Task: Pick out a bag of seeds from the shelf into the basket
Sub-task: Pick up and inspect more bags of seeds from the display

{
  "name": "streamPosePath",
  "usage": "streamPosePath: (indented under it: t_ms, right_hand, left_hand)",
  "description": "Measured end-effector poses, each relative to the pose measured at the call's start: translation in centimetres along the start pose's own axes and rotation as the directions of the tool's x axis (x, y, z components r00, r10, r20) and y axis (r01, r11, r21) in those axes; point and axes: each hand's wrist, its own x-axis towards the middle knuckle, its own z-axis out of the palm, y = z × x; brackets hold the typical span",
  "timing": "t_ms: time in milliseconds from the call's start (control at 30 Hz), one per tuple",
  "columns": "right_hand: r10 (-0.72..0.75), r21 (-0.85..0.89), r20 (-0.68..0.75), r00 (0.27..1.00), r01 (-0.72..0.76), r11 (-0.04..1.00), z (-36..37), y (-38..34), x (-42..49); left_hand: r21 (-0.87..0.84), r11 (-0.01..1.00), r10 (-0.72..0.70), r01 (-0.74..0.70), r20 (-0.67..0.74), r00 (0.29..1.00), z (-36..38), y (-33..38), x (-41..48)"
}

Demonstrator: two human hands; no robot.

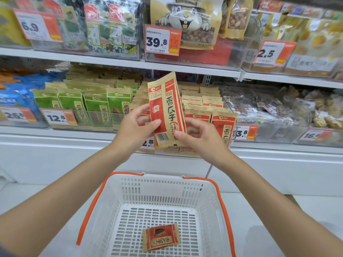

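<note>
Holding a red seed bag (166, 110) nearly upright at frame centre, my left hand (135, 127) pinches its left edge and my right hand (201, 139) grips its lower right corner. At lower centre, the basket (161, 190) contains one smaller red packet (161, 237).

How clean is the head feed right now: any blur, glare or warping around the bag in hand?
Head view: the held red bag and the small bag in the basket are sharp; packets at the far left and right edges are smeared; shelf edges bow with wide-angle distortion; lighting even, no hard shadows.
</note>
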Motion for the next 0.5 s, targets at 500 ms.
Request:
streamPosePath:
  t_ms: [500]
  right_hand:
    - [-0.058,-0.035,0.189,0.98,0.066,0.997,0.97,0.26,-0.24]
  left_hand:
    - [-0.101,0.988,-0.083,0.115,0.278,0.957,0.22,-0.02,-0.32]
